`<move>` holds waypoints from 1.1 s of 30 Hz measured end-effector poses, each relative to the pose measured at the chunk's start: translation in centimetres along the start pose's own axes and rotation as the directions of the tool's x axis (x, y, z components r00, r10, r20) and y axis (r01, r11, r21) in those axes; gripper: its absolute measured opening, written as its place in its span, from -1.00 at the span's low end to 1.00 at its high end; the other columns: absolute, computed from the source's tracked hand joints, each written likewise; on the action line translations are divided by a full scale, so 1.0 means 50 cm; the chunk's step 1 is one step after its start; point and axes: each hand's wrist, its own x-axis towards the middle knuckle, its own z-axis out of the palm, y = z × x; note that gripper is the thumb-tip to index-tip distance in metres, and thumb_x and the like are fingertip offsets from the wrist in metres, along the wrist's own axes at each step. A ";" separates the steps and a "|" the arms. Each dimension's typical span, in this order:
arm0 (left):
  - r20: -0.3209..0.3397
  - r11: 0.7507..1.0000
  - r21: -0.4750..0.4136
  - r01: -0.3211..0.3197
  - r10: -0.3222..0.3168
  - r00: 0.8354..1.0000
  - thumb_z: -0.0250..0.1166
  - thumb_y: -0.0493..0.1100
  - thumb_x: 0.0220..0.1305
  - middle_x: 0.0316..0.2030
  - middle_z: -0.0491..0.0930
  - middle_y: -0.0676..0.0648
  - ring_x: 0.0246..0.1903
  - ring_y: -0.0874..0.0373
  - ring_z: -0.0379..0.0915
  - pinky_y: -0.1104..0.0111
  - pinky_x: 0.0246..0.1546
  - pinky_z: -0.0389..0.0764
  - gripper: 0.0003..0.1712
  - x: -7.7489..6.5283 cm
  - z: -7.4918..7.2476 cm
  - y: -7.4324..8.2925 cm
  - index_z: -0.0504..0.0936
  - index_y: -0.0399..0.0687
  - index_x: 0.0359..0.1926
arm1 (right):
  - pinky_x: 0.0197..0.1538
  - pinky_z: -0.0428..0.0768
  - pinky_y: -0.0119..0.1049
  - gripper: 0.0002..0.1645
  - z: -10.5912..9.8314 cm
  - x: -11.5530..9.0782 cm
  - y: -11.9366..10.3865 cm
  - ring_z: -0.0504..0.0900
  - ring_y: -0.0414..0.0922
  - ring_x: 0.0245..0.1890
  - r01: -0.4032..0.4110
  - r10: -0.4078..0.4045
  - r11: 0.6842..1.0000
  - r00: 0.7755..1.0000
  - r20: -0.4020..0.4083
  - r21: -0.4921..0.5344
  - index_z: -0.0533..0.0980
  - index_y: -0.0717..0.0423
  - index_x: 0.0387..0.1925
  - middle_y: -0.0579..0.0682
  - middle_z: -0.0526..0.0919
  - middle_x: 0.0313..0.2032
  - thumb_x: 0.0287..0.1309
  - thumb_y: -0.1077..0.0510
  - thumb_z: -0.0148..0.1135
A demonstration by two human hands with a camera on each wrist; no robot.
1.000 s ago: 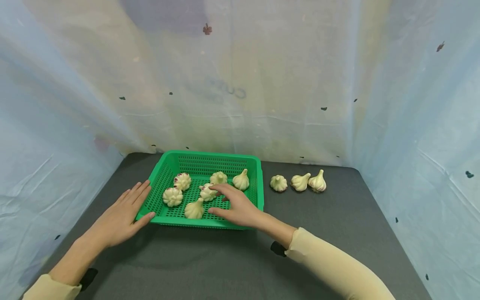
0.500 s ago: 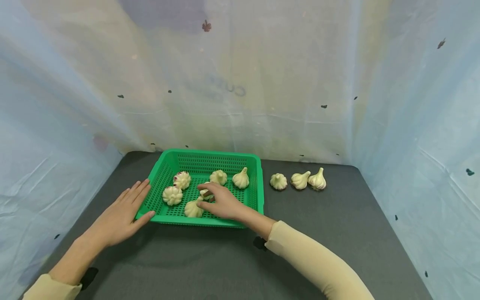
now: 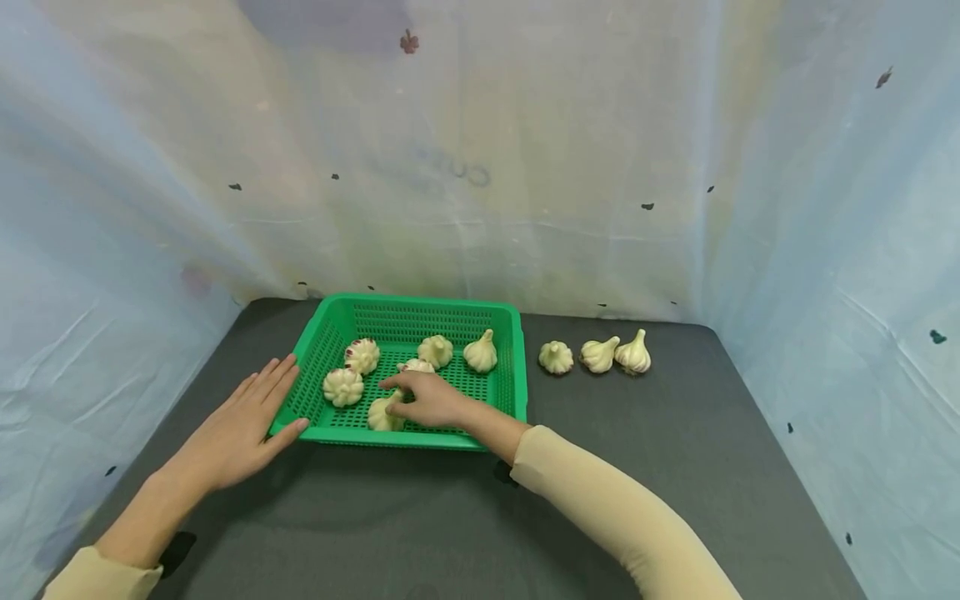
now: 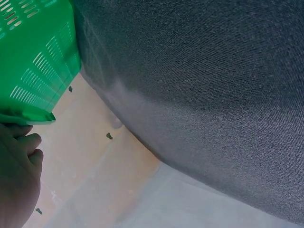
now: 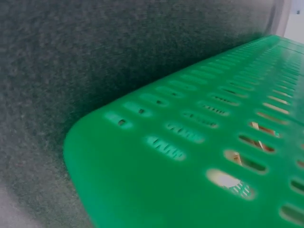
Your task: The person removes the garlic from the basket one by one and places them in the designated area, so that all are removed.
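Note:
A green plastic basket holds several garlic bulbs, two of them at its left side, a purple-tipped one and a paler one. My left hand lies with straight fingers along the basket's left front corner, touching its rim. Inside the basket, my right hand has its thumb and index finger around the stem of the front garlic bulb. Behind that hand, another garlic bulb is partly covered. The right wrist view shows mostly the basket's slotted wall, which hides the fingers.
Three more garlic bulbs lie in a row right of the basket: one apart and two touching, a left one and a right one. The dark table is enclosed by pale sheeting at the back and sides.
My right hand has moved left and down from above the basket's middle to the front garlic bulb, its thumb and finger closing at the stem. The left hand stays on the rim.

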 end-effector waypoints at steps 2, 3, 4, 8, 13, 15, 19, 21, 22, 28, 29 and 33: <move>0.001 1.000 0.001 0.003 -0.003 1.000 0.18 0.19 0.54 0.64 -0.07 -0.28 0.65 -0.09 -0.36 0.23 0.61 -0.47 -0.02 -0.001 0.000 0.000 -0.03 -0.24 0.66 | -0.02 0.59 -0.41 -0.48 0.001 0.003 0.003 0.65 -0.04 0.16 0.020 -0.019 0.999 0.999 0.027 -0.035 0.47 0.21 0.41 0.10 0.68 0.17 0.51 0.21 0.15; 0.002 1.000 -0.001 0.004 -0.004 1.000 0.18 0.19 0.54 0.64 -0.07 -0.28 0.65 -0.11 -0.34 0.23 0.61 -0.47 -0.02 -0.001 0.000 0.000 -0.03 -0.24 0.66 | -0.03 0.59 -0.41 -0.49 0.002 0.004 0.004 0.68 -0.06 0.08 0.029 -0.027 0.998 0.999 0.037 -0.052 0.48 0.21 0.40 0.09 0.65 0.23 0.51 0.22 0.15; 0.002 1.000 -0.003 0.005 -0.005 1.000 0.18 0.19 0.54 0.64 -0.07 -0.29 0.64 -0.13 -0.32 0.23 0.61 -0.47 -0.02 -0.001 0.000 0.001 -0.03 -0.24 0.66 | -0.01 0.59 -0.43 -0.50 0.003 0.004 0.006 0.68 -0.08 0.10 0.035 -0.032 0.997 0.999 0.044 -0.069 0.49 0.21 0.39 0.07 0.61 0.29 0.49 0.23 0.15; 0.002 1.000 -0.008 0.006 -0.006 1.000 0.17 0.19 0.54 0.64 -0.08 -0.29 0.63 -0.21 -0.23 0.25 0.61 -0.47 -0.02 0.000 0.000 0.004 -0.04 -0.23 0.66 | -0.04 0.59 -0.43 -0.53 0.005 0.002 0.010 0.69 -0.09 0.09 0.032 -0.027 0.997 0.997 0.071 -0.069 0.54 0.15 0.35 0.06 0.62 0.29 0.48 0.25 0.14; 0.000 1.000 -0.008 0.006 -0.006 1.000 0.17 0.19 0.54 0.64 -0.07 -0.28 0.62 -0.22 -0.21 0.28 0.60 -0.49 -0.02 0.000 -0.001 0.008 -0.03 -0.24 0.66 | -0.11 0.58 -0.44 -0.54 0.006 -0.002 0.011 0.71 -0.14 0.01 -0.008 0.012 0.999 0.996 0.090 -0.040 0.54 0.06 0.36 0.03 0.73 0.11 0.51 0.20 0.13; 0.001 1.000 -0.009 0.007 -0.007 1.000 0.18 0.19 0.54 0.64 -0.08 -0.28 0.63 -0.19 -0.25 0.28 0.60 -0.49 -0.02 -0.001 -0.001 0.008 -0.03 -0.23 0.66 | -0.14 0.57 -0.44 -0.54 0.006 -0.001 0.012 0.71 -0.17 -0.03 -0.019 0.023 0.999 0.995 0.093 -0.038 0.53 0.04 0.36 0.00 0.76 0.03 0.52 0.17 0.14; -0.005 1.000 -0.009 0.006 -0.006 1.000 0.18 0.19 0.54 0.64 -0.07 -0.27 0.64 -0.12 -0.32 0.28 0.60 -0.48 -0.02 -0.001 -0.002 0.009 -0.03 -0.23 0.66 | -0.23 0.52 -0.44 -0.55 0.007 0.000 0.013 0.68 -0.23 -0.21 -0.022 0.023 1.000 0.995 0.100 -0.020 0.52 0.05 0.37 -0.01 0.77 -0.07 0.53 0.17 0.14; -0.009 1.000 -0.008 0.003 -0.003 1.000 0.19 0.18 0.54 0.64 -0.07 -0.28 0.65 -0.09 -0.35 0.29 0.60 -0.49 -0.02 0.000 -0.002 0.009 -0.03 -0.24 0.66 | -0.28 0.48 -0.44 -0.55 0.007 0.000 0.013 0.63 -0.26 -0.31 -0.020 0.021 1.000 0.994 0.105 -0.011 0.51 0.06 0.38 0.00 0.77 -0.08 0.54 0.18 0.14; -0.010 1.000 -0.008 0.002 -0.002 1.000 0.20 0.17 0.53 0.64 -0.07 -0.28 0.65 -0.08 -0.35 0.29 0.60 -0.49 -0.02 -0.001 -0.002 0.009 -0.02 -0.24 0.66 | -0.28 0.46 -0.44 -0.55 0.007 0.000 0.012 0.60 -0.27 -0.34 -0.020 0.021 1.000 0.994 0.107 -0.008 0.51 0.06 0.38 0.01 0.77 -0.07 0.54 0.19 0.13; -0.009 1.000 -0.007 0.002 -0.002 1.000 0.19 0.18 0.54 0.64 -0.07 -0.28 0.65 -0.06 -0.38 0.28 0.60 -0.50 -0.02 -0.001 -0.001 0.007 -0.03 -0.25 0.66 | -0.32 0.39 -0.45 -0.55 0.007 0.002 0.013 0.42 -0.33 -0.50 -0.009 0.009 1.000 0.995 0.097 0.003 0.51 0.06 0.39 0.01 0.75 -0.07 0.55 0.17 0.14; -0.009 1.000 -0.007 0.003 -0.003 1.000 0.18 0.18 0.54 0.64 -0.07 -0.28 0.65 -0.06 -0.38 0.28 0.60 -0.50 -0.02 -0.001 -0.001 0.007 -0.03 -0.24 0.66 | -0.33 0.37 -0.44 -0.55 0.006 0.002 0.012 0.38 -0.32 -0.54 -0.008 0.008 1.000 0.996 0.093 0.008 0.51 0.06 0.39 0.01 0.74 -0.09 0.55 0.17 0.14; -0.010 1.000 -0.003 0.003 -0.003 1.000 0.18 0.19 0.54 0.64 -0.06 -0.28 0.65 -0.06 -0.39 0.27 0.60 -0.49 -0.02 -0.002 0.000 0.004 -0.02 -0.25 0.66 | -0.33 0.34 -0.43 -0.54 0.002 -0.002 0.007 0.32 -0.29 -0.56 0.000 -0.002 0.999 0.998 0.068 0.032 0.50 0.05 0.39 0.06 0.69 0.07 0.56 0.17 0.13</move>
